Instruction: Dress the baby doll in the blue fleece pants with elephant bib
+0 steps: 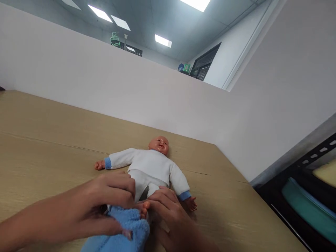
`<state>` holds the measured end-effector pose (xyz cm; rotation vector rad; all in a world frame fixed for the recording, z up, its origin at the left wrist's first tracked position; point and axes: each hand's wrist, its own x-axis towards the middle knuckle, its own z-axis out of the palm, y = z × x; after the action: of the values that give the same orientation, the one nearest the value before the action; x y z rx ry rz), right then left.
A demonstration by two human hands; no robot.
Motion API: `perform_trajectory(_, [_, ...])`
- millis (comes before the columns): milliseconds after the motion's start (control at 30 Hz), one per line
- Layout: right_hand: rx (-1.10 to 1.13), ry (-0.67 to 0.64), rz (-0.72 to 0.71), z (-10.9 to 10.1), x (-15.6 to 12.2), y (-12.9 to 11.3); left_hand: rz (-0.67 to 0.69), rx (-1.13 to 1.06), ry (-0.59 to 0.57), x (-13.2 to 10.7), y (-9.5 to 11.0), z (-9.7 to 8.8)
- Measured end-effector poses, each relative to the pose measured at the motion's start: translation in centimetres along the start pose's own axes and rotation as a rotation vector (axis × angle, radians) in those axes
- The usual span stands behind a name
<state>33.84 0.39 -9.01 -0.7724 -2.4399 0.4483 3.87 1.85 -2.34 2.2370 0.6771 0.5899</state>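
A baby doll [151, 161] in a white top with blue cuffs lies on its back on the wooden table, head towards the wall. My left hand [105, 199] pinches a fluffy blue cloth piece [128, 224], thumb on top, at one of the doll's feet [145, 207]. The toes poke out at the cloth's edge. My right hand [173, 213] is closed around the lower part of that leg, its fingertips beside the foot. The doll's other leg is mostly hidden behind my hands. Whether the blue cloth is a garment cannot be made out.
The wooden tabletop [52, 140] meets a pale low wall [105, 84] at the back. Beyond the right edge stands a dark rack [286, 185] holding a teal tray-like thing [309, 210] and something yellow [327, 171].
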Motion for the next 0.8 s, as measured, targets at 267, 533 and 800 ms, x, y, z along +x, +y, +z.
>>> perform_trajectory(267, [-0.082, -0.263, -0.084, 0.2, -0.3, 1.4, -0.059, -0.156, 0.037, 2.4, -0.8, 4.3])
perform_trajectory(533, [0.032, -0.071, 0.019, 0.8, -0.1, 0.4, 0.147, -0.368, -0.152, 2.4, -0.4, 3.8])
perform_trajectory(800, [0.221, 0.363, 0.235, 7.2, -3.4, -1.4, -0.009, -0.158, -0.123, 1.8, -1.7, 3.1])
